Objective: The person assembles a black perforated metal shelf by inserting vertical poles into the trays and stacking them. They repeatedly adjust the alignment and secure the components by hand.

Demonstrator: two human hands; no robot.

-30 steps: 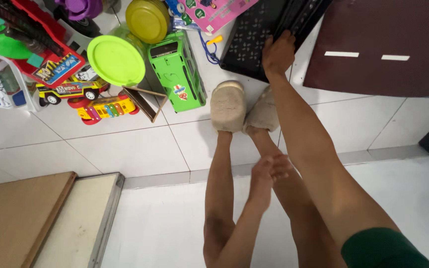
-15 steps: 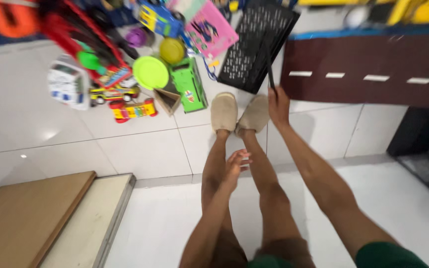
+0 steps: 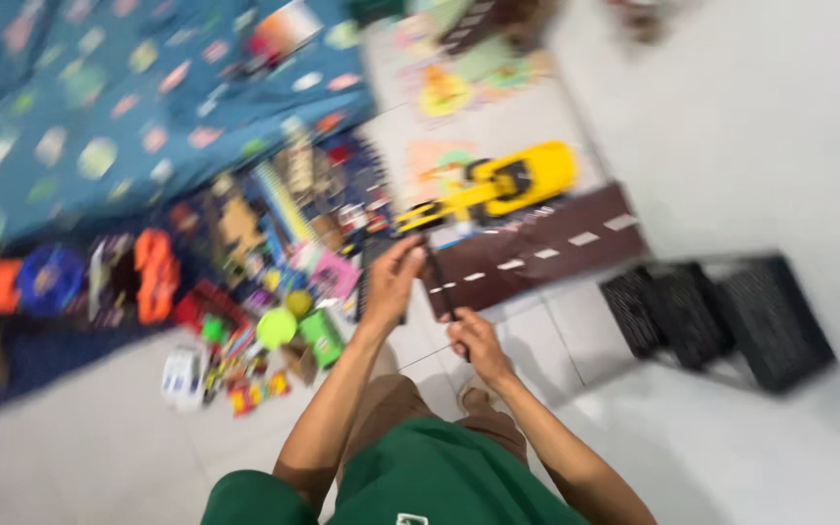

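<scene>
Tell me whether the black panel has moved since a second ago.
Yes. The black panel is up off the floor tiles, edge-on between the left hand and right hand; earlier it lay by the slippers.

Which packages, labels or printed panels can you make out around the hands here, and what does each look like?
Pink flat package: on the floor left of the left hand, roughly square, too blurred for detail.
Dark panel: thin, held edge-on by the left hand and the right hand.
No sign or screen is clear enough to tell.

I see both hands gripping a thin black panel: left hand (image 3: 393, 275) at its top, right hand (image 3: 472, 339) lower down, above the blurred toy pile (image 3: 264, 321) on the tiled floor (image 3: 760, 126).
</scene>
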